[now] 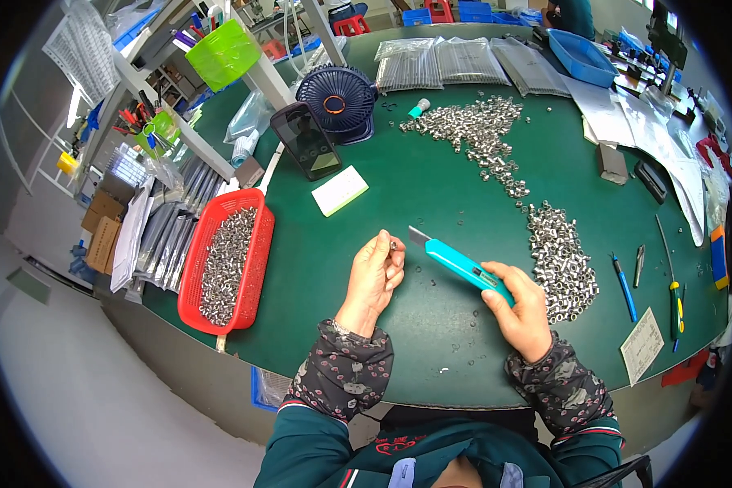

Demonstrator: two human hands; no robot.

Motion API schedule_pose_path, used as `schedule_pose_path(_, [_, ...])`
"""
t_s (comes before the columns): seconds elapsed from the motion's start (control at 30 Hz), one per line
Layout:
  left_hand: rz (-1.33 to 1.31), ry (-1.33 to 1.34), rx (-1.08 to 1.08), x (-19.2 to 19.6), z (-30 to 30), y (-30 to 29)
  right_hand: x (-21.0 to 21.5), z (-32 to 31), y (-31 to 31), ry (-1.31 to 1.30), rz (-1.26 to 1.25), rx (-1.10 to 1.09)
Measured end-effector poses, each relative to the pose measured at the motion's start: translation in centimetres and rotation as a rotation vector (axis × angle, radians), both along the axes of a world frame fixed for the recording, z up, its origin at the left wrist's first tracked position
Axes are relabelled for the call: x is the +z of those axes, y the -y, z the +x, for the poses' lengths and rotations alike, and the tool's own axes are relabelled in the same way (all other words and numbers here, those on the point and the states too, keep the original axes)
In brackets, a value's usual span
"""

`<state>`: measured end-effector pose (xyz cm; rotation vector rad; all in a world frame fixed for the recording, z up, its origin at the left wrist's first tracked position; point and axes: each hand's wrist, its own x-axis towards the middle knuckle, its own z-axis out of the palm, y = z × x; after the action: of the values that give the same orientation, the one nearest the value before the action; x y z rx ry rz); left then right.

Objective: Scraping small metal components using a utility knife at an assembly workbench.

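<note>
My left hand [369, 281] is closed, pinching a small metal ring [393, 246] between thumb and fingertips. A teal utility knife [457, 263] is gripped in my right hand [525, 313]. Its blade [419, 236] is out and points up and left, a short gap from the ring. Right of the knife lies a heap of silvery metal rings [563, 264]. A second, wider spread of similar small metal pieces [480, 126] covers the table farther back. Tiny dark bits [455, 346] are scattered on the green tabletop [419, 317] between my forearms.
On the left stands a red basket [266, 244] of small metal parts. Behind it are a phone [305, 142], a blue fan [337, 98] and a notepad [340, 191]. A blue pen [624, 286], tweezers [640, 265], a screwdriver [676, 309] and a paper slip [642, 347] lie right.
</note>
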<state>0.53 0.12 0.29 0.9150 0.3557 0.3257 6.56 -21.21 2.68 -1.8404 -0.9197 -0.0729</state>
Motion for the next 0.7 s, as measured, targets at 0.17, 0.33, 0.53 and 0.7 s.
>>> schedule_pose_path(0.17, [-0.051,0.006,-0.003,0.24,-0.03,-0.16,-0.42,0.0,-0.11,-0.013,-0.014,0.028])
schedule_pose_path(0.33, [-0.021,0.015,-0.023,0.49,0.03,-0.09,-0.43,0.05,-0.07,-0.044,-0.015,0.029])
schedule_pose_path(0.53, [-0.026,0.086,-0.015,-0.18,0.07,-0.42,-0.29,-0.04,-0.1,-0.06,-0.03,0.048])
schedule_pose_path(0.7, [-0.003,0.077,-0.057,0.29,0.09,-0.23,-0.28,-0.02,-0.02,-0.084,-0.033,0.04])
